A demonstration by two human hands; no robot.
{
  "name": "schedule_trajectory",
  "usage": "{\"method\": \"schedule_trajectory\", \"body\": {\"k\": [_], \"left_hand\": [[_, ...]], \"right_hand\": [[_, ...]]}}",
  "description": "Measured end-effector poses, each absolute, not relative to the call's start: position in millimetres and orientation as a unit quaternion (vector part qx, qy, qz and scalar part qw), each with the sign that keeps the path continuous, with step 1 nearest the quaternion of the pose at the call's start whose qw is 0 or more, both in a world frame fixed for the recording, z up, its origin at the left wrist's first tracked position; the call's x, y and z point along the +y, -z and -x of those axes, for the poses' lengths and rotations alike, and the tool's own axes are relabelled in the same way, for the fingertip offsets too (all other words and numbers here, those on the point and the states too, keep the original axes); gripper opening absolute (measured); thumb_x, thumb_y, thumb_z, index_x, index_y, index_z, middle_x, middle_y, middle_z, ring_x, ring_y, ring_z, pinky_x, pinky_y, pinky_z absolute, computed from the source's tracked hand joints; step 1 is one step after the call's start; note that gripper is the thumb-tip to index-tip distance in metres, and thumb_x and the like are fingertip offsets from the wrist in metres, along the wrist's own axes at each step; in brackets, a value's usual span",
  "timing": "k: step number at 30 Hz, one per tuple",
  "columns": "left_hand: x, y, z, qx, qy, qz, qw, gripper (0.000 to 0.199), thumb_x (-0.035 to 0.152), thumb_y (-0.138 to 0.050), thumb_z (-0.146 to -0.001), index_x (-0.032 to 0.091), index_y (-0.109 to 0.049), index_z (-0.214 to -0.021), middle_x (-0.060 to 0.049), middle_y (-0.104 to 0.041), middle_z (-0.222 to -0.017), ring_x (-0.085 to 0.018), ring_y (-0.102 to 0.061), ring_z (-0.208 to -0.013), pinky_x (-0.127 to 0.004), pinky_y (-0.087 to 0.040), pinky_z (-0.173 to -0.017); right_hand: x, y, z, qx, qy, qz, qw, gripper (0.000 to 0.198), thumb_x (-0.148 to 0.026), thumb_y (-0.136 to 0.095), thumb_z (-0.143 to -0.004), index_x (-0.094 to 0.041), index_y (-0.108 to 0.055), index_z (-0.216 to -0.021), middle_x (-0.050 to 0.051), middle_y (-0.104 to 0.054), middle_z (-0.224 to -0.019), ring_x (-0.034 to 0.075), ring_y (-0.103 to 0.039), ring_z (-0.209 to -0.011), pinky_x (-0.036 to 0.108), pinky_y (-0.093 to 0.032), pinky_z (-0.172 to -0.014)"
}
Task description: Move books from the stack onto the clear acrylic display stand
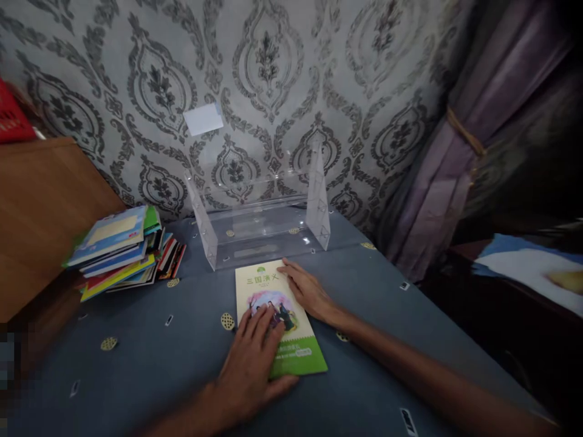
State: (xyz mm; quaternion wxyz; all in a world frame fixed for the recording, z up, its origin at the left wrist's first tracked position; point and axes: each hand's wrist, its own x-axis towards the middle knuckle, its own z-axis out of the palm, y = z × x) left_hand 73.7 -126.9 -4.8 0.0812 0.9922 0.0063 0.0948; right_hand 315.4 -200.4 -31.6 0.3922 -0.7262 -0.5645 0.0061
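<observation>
A cream and green book lies flat on the table in front of me, its illustrated cover facing up. My left hand rests across the lower left of the cover, fingers stretched out over the picture. On the upper right edge of the book lies my right hand, its fingers extended and touching the cover. Neither hand is wrapped around anything. Just behind the book stands a clear acrylic rack with upright side panels.
Several stacked books sit at the left beside a brown wooden board. The patterned blue tablecloth covers the table. A patterned wall rises behind it. A tied purple curtain hangs at the right.
</observation>
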Motion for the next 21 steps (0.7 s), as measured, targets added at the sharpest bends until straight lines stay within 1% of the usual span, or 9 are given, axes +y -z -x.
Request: {"method": "schedule_trajectory", "body": {"k": [3,7,12,17,21], "left_hand": [[-127,7,-77,0.003,-0.085,-0.993,0.083,0.077,0.059,-0.062,-0.087,0.02,-0.037,-0.149,-0.019,-0.035,-0.16,-0.037,-0.028,-0.15,-0.064,-0.031,-0.119],[-126,11,-77,0.008,-0.089,-0.992,0.089,0.079,0.062,-0.061,-0.087,0.021,-0.036,-0.15,-0.018,-0.033,-0.161,-0.037,-0.027,-0.15,-0.065,-0.03,-0.119],[-124,13,-77,0.003,-0.086,-0.992,0.087,0.078,0.062,-0.061,-0.088,0.02,-0.037,-0.149,-0.018,-0.033,-0.161,-0.037,-0.026,-0.151,-0.066,-0.029,-0.119],[-119,9,-82,0.002,-0.081,-0.993,0.085,0.075,0.061,-0.061,-0.088,0.021,-0.04,-0.148,-0.016,-0.036,-0.16,-0.035,-0.03,-0.15,-0.065,-0.032,-0.118],[-118,6,-86,0.002,-0.101,-0.991,0.088,0.07,0.056,-0.062,-0.089,0.022,-0.04,-0.147,-0.015,-0.038,-0.159,-0.034,-0.032,-0.149,-0.064,-0.031,-0.119]], "right_hand": [[-202,29,-312,-0.552,-0.007,0.736,0.392,0.04,-0.013,-0.042,-0.093,-0.017,-0.064,-0.126,0.016,-0.057,-0.145,0.026,-0.056,-0.133,0.049,-0.049,-0.108],[-210,25,-311,-0.559,0.002,0.732,0.388,0.037,-0.018,-0.044,-0.094,-0.02,-0.065,-0.125,0.014,-0.058,-0.143,0.026,-0.059,-0.13,0.049,-0.051,-0.106],[-220,21,-307,-0.6,0.037,0.721,0.345,0.033,-0.02,-0.046,-0.095,-0.02,-0.067,-0.121,0.013,-0.063,-0.137,0.026,-0.062,-0.125,0.047,-0.051,-0.106],[-221,20,-305,-0.634,0.057,0.699,0.327,0.032,-0.02,-0.048,-0.093,-0.017,-0.067,-0.119,0.016,-0.065,-0.133,0.027,-0.06,-0.126,0.049,-0.05,-0.106],[-221,19,-305,-0.628,0.058,0.705,0.323,0.03,-0.019,-0.05,-0.093,-0.018,-0.068,-0.117,0.016,-0.065,-0.134,0.027,-0.061,-0.125,0.048,-0.05,-0.105]]}}
